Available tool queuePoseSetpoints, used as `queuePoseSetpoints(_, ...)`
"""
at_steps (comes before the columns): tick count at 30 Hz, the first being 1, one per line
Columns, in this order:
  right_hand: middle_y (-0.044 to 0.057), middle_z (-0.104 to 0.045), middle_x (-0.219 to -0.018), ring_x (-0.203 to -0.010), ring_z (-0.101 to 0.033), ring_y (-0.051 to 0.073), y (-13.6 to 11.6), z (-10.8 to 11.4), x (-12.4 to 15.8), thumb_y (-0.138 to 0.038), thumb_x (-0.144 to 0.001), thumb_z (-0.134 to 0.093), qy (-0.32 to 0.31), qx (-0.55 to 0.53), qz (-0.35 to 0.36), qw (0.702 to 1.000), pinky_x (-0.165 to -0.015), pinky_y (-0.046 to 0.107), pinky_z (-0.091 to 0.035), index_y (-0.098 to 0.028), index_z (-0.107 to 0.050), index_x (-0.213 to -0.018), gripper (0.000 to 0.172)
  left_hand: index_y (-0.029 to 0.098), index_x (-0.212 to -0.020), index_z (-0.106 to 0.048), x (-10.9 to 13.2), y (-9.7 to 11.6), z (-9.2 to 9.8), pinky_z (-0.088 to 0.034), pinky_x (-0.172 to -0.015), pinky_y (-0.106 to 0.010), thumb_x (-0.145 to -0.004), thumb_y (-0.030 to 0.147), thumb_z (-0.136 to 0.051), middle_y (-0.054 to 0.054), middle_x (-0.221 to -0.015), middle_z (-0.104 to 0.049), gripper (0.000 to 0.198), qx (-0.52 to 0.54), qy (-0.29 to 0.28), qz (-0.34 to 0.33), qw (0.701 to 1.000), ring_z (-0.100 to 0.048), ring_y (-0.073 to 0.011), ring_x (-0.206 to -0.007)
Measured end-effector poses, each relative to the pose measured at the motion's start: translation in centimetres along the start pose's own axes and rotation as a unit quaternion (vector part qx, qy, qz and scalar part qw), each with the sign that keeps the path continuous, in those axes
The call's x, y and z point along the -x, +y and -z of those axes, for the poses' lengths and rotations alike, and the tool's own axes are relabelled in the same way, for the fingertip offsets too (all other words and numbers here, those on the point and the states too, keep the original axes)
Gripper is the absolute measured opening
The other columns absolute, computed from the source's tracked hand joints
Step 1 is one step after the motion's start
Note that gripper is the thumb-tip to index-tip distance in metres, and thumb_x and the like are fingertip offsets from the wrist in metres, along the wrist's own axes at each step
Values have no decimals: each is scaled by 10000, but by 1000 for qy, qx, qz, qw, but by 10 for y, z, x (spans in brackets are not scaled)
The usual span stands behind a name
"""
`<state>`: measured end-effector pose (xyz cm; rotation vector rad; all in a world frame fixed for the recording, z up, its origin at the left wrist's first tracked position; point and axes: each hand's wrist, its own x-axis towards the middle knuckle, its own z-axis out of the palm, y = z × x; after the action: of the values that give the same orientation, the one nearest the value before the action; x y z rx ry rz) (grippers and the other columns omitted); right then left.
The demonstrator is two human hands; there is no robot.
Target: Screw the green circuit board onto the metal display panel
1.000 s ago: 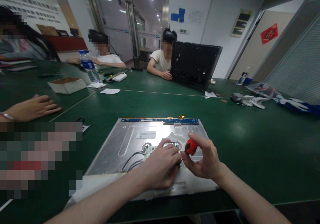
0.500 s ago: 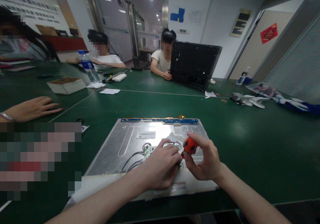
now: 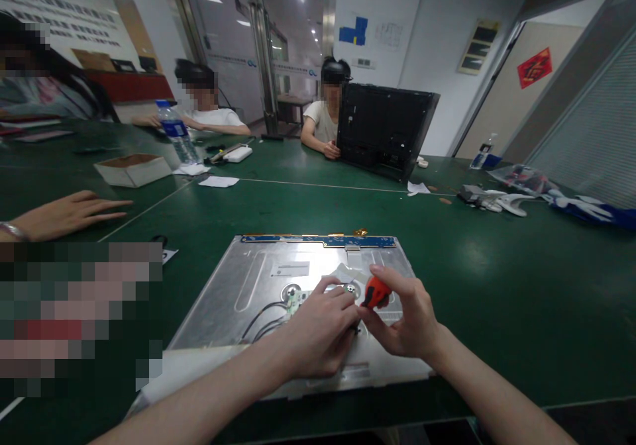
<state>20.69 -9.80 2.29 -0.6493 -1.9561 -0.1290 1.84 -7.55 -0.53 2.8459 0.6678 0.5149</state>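
Observation:
A metal-backed display panel [image 3: 218,299] lies on the green table, with a narrow blue circuit board [image 3: 298,240] along its far edge. My right hand [image 3: 412,316] pinches the red and black handle of a screwdriver [image 3: 376,291], tilted over the panel's middle. My left hand [image 3: 322,332] rests on the panel beside the screwdriver's lower end, its fingers curled. Whatever those fingers hold is hidden, as is the screwdriver's tip. Partly under my left hand is a small green circuit board [image 3: 297,298], from which black cables [image 3: 261,316] run left.
Another person's hand [image 3: 69,214] lies on the table at left. Beyond it stand an open box [image 3: 132,169] and a water bottle [image 3: 176,132]. Across the table, a person [image 3: 318,124] holds up a large black panel [image 3: 385,130]. Gloves [image 3: 497,200] lie at right.
The screwdriver handle has turned between my right fingers, and its black markings show differently. My left hand stays nearly still. The other person's hand at left has slid slightly right.

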Motion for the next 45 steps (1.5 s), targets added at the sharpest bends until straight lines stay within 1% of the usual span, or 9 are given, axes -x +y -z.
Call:
queuePoseSetpoints(4, 2, -680, -788, -558, -604, 141, -2, 3, -2, -131, -879, -492, -15, -21, 0, 1000, -484, 249, -529, -191, -366, -1485, 622, 202, -972, -618, 0, -1, -1, -388, -1040, -512, -822, 183, -570, -87, -1002, -713, 159, -1, 0, -6, 1000, -650, -279, -965)
queuePoseSetpoints(7, 8, -683, -799, -556, -604, 138, -3, 2, -2, -112, -866, -494, -9, -21, 0, 1000, -478, 243, -529, -183, -373, -1481, 631, 202, -998, -624, 0, -1, 0, -387, -1043, -506, -824, 186, -578, -86, -1003, -717, 180, -4, -1, -3, 1000, -656, -277, -962)
queuePoseSetpoints(13, -13, -675, -763, -528, -589, 154, -1, -1, 1, -108, -853, -559, 17, 5, 0, 1000, -436, 248, -506, -234, -359, -1486, 676, 205, -1016, -631, 0, 0, 0, -371, -1068, -504, -815, 172, -582, -82, -1008, -721, 209, -2, -6, -8, 1000, -659, -274, -966)
queuePoseSetpoints(18, -20, -664, -749, -560, -608, 154, 1, -2, 1, -144, -889, -574, 15, 10, 13, 1000, -472, 248, -517, -225, -402, -1443, 586, 208, -1038, -636, 0, -1, -1, -377, -1064, -512, -837, 179, -576, -82, -1004, -717, 212, -3, 0, -3, 1000, -654, -276, -976)
queuePoseSetpoints(21, -16, -670, -753, -546, -597, 144, 0, -1, -1, -179, -918, -557, 11, 8, 10, 1000, -460, 243, -508, -217, -397, -1448, 555, 206, -1026, -634, 0, -1, -1, -380, -1061, -513, -840, 181, -583, -83, -1013, -716, 195, -2, 0, 0, 1000, -655, -278, -984)
queuePoseSetpoints(28, 17, -679, -807, -574, -607, 143, -4, 3, -4, -110, -862, -490, -5, -15, 5, 1000, -486, 250, -527, -163, -380, -1479, 629, 202, -1034, -627, 0, -1, -1, -379, -1063, -505, -831, 177, -591, -84, -1032, -719, 209, 1, -4, -1, 1000, -662, -276, -985)
queuePoseSetpoints(35, -6, -667, -766, -547, -586, 149, -2, 0, -1, -94, -860, -540, 17, -6, 11, 1000, -444, 240, -490, -203, -357, -1504, 678, 196, -1020, -638, 0, 0, 0, -376, -1065, -506, -832, 179, -585, -88, -1012, -720, 196, 5, -5, 4, 1000, -662, -276, -972)
queuePoseSetpoints(42, -26, -652, -731, -541, -598, 144, 0, -1, -1, -206, -940, -554, 22, 15, 12, 1000, -461, 234, -492, -207, -382, -1470, 557, 193, -1007, -641, -1, 2, 0, -381, -1065, -506, -841, 181, -573, -87, -1000, -712, 179, -4, -5, 5, 1000, -654, -270, -971)
queuePoseSetpoints(45, -19, -655, -740, -536, -594, 139, 0, 0, -2, -230, -954, -548, 15, 11, 13, 1000, -460, 235, -492, -192, -389, -1465, 536, 193, -957, -639, -1, 2, 1, -381, -1064, -506, -838, 177, -577, -85, -996, -710, 135, -8, -6, 6, 1000, -651, -270, -974)
